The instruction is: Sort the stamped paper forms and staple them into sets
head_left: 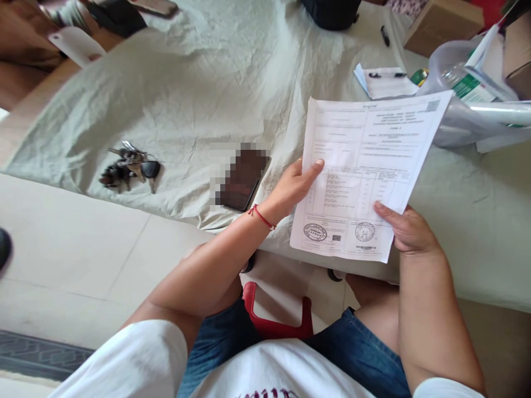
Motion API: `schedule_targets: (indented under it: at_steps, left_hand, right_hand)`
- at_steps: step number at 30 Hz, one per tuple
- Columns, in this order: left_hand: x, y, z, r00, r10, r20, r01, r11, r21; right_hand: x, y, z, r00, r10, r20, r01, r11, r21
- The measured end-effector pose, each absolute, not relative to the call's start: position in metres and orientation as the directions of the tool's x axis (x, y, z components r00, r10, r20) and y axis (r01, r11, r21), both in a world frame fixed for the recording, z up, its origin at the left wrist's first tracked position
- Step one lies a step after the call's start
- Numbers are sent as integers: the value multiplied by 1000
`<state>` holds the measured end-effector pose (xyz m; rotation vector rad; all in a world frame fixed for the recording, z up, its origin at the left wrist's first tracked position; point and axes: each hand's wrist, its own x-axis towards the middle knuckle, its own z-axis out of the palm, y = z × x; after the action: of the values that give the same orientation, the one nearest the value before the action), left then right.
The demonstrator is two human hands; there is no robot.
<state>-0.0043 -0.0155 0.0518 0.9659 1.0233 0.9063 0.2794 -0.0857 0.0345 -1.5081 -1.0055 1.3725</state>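
A white printed form (pixel 352 149) with a table of text and two round stamps near its lower edge is held up over the table. My left hand (pixel 295 185) grips its left edge, thumb on the front face and fingers hidden behind the sheet. At the lower right edge, my right hand (pixel 409 225) pinches the paper the same way, thumb in front. A dark smartphone (pixel 244 179), partly pixelated, lies on the cloth just left of my left hand. Farther left rests a bunch of keys (pixel 131 166).
A pale green cloth (pixel 199 88) covers the table. At the right stand a clear plastic container (pixel 450 61) and a cardboard box (pixel 443 25); nearby lies a notepad with pens (pixel 385 83). A black bag (pixel 332 11) sits at the back. Another person's hand holds a white phone (pixel 77 45) at upper left.
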Motion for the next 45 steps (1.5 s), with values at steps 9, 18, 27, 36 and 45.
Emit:
schedule_targets:
  at_steps: [9,18,27,36,45]
  left_hand:
    - [8,-16,38,312,872,-377,-279,463,841]
    - [25,-70,31,454,716,-531,-198,662,723]
    - [3,-34,29,172,937,-305,12,307,952]
    - [10,-27,39,157,897,-414,57,410,910]
    - [17,-35,46,200,832,-517,118,504,856]
  right_hand:
    - [299,-90,41,62,892,-448,34,-451,-892]
    - [317,-75,36,276,907,-320,7,-334,-942]
    - [320,-79,37,199,876,-440,48,-457,-888]
    - [318,-83,39,147,858,-492,75,-506,-859]
    - [322,-82,30,223,898,-380,77,-405,-911]
